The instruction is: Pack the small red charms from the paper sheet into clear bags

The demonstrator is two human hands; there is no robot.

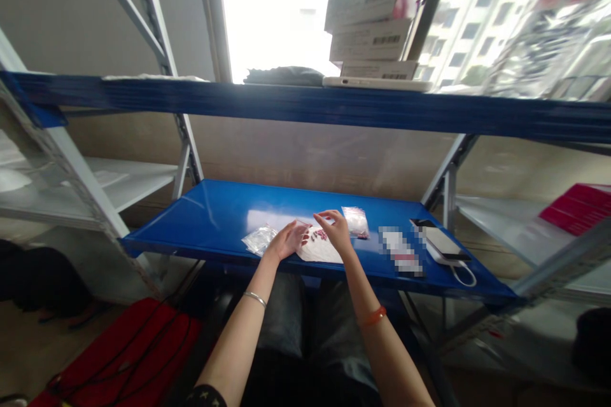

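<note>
Well, a white paper sheet (321, 248) dotted with small red pieces (318, 235) lies on the blue steel shelf (205, 203), the left hand (286, 240) resting at its edge with fingers loosely curled, just beside a clear plastic bag (259, 240). The right hand (334, 231) hangs above the sheet in a narrow pinch, near a second bag (356, 222); whether either hand holds anything, I cannot tell.

No words or numbers legible. Three stacked cardboard cartons (368, 30) on the far upper shelf each carry a white label with a barcode (386, 40), digits unreadable. On the near blue shelf, right side, the label on a white packet (401, 251) is pixelated and cannot be read.
</note>
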